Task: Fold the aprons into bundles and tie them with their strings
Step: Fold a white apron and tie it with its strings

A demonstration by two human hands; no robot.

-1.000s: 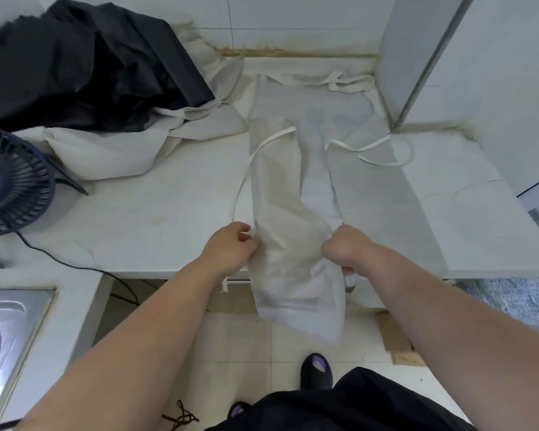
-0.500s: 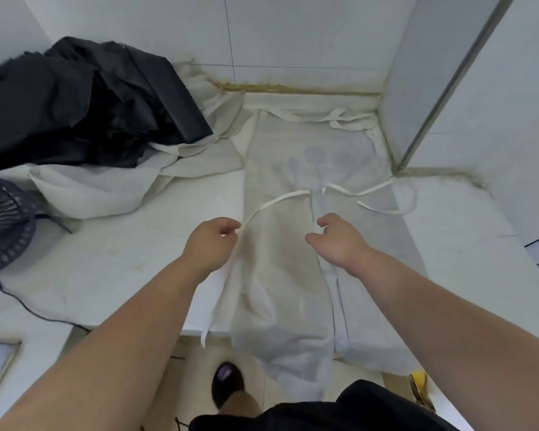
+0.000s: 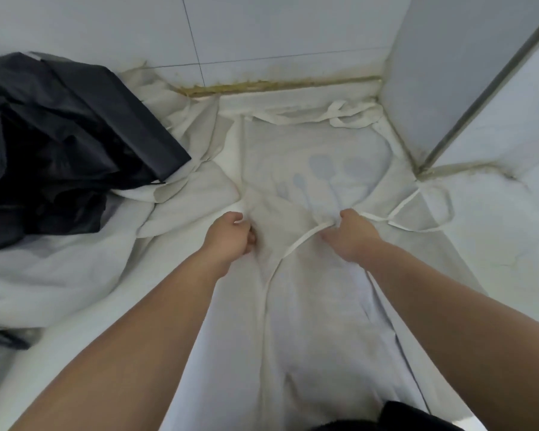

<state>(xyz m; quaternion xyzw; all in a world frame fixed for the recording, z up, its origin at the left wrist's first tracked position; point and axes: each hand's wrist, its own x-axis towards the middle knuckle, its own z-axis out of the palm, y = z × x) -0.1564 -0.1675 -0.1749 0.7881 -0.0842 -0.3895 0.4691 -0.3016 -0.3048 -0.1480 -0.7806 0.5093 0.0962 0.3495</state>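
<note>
Off-white thin-fabric apron (image 3: 308,321) lies flat and lengthwise on the white stone counter (image 3: 495,259), bib end toward the white tiled wall (image 3: 262,32), hem end running out of view at the near edge.

Left hand (image 3: 231,237): at the apron's left edge, about mid-length. Fingers curled under, gripping a bunched fold of the cloth.

Right hand (image 3: 352,237): on the apron's right side, level with the left hand. Fingers curled tight, pinching the cloth. Narrow white tie strap (image 3: 296,244) runs from under these fingers diagonally down-left across the apron. Cannot tell if the strap itself is in the grip.

Second white tie strap (image 3: 417,213) loops on the counter just right of the apron. White neck strap (image 3: 339,115) lies crumpled at the apron's far end, by the wall.

Print on the bib: pale blue spoon-like shapes (image 3: 324,169), faint. Lettering, if any, is unreadable.

Left of the apron: rumpled heap of white cloth (image 3: 75,269), touching it, with a crumpled black fabric pile (image 3: 59,135) on top further left.

Right of the apron's far end: grey vertical panel (image 3: 433,73). Yellow-brown stained sealant line (image 3: 277,84) runs along the wall joint beyond the neck strap.
</note>
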